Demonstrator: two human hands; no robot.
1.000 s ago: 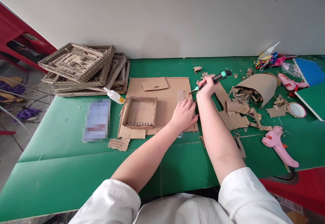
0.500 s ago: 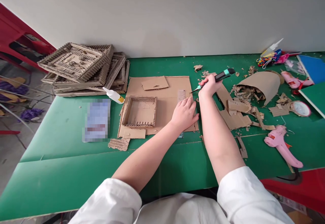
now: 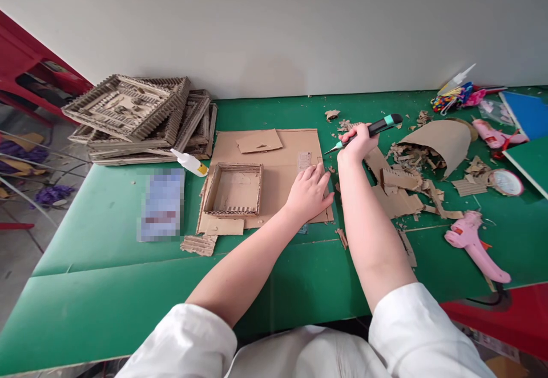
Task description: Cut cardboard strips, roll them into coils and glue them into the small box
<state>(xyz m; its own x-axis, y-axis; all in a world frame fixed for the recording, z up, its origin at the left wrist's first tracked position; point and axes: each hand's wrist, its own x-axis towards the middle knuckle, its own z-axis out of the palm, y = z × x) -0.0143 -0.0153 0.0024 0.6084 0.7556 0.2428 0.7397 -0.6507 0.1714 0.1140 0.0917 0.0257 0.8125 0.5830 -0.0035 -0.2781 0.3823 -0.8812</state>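
My right hand, closed around the utility knife, has drifted slightly right with the blade tip just off the cardboard sheet on the counter, while my left hand stays pressed flat, open, on it.

Cardboard sheet: brown, matt, w/ plain flat face. Open tray on it: corrugated card, ribbed rough rims. Stack of frames: same corrugated card, flutes showing, rough. Scraps: torn brown card, ragged edges. Craft knife: black & teal plastic handle, slight sheen; thin metal blade. Table cover: green, matt, smooth. Glue gun: pink plastic, glossy. Glue bottle: white plastic, smooth. Sleeves: white cloth, matt.
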